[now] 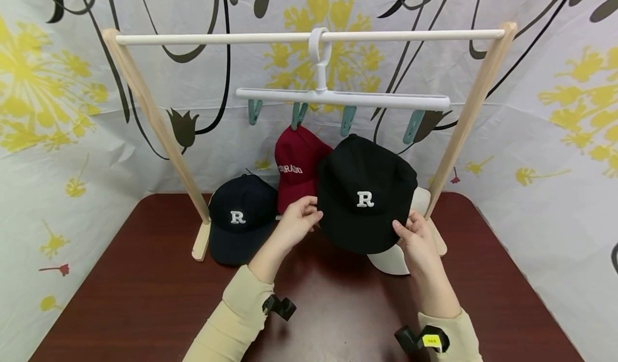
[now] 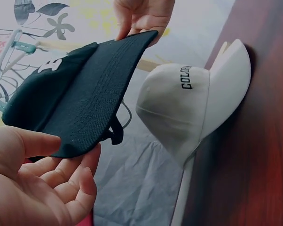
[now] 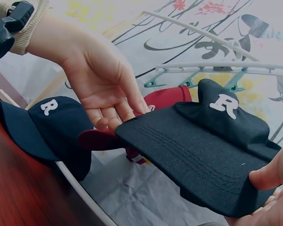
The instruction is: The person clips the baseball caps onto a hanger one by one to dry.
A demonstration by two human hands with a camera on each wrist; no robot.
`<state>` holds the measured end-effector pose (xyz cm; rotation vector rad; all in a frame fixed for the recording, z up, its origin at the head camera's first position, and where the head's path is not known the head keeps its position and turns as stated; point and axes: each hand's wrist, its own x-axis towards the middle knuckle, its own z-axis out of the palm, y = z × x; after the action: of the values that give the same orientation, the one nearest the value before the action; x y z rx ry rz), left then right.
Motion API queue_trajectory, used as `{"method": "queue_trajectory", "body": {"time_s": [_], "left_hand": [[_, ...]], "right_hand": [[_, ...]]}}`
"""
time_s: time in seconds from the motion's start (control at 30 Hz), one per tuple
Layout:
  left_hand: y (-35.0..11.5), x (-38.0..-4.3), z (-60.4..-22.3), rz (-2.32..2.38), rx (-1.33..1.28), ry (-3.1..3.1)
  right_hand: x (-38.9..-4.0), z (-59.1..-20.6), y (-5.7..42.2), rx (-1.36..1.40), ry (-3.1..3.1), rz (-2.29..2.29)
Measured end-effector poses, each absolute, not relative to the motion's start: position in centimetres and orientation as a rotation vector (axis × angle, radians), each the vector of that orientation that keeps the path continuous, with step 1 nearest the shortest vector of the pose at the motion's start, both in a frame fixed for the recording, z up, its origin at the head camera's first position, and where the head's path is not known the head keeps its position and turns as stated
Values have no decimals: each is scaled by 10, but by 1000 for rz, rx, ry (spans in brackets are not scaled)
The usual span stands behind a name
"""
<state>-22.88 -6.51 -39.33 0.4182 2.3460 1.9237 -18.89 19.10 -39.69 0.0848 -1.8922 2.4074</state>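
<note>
A black baseball cap (image 1: pixel 359 163) with a white letter R on its front is held up between both hands, below the hanger's right half. My left hand (image 1: pixel 300 216) pinches the left edge of its brim, thumb on top and fingers underneath in the left wrist view. At the brim's right edge, my right hand (image 1: pixel 419 238) grips with thumb above and fingers below. A red cap (image 1: pixel 295 163) hangs to the left from a teal clip (image 1: pixel 299 114). Behind and below the black cap, a white cap (image 2: pixel 179 99) rests on the table, partly hidden in the head view.
A white hanger (image 1: pixel 338 98) with several teal clips hangs from the white bar (image 1: pixel 203 39) of a wooden-legged rack. A dark navy cap (image 1: pixel 241 217) with a white R sits by the rack's left foot on the brown table (image 1: pixel 159 287). Patterned cloth (image 1: pixel 63 126) hangs behind.
</note>
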Motion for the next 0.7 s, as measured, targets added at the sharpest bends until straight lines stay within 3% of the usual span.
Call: {"method": "queue_trajectory", "body": {"time_s": [0.7], "left_hand": [[-78,-245,-333,1879,548,2611]], "right_hand": [[-191,-397,188,120,-1792,2422]]}}
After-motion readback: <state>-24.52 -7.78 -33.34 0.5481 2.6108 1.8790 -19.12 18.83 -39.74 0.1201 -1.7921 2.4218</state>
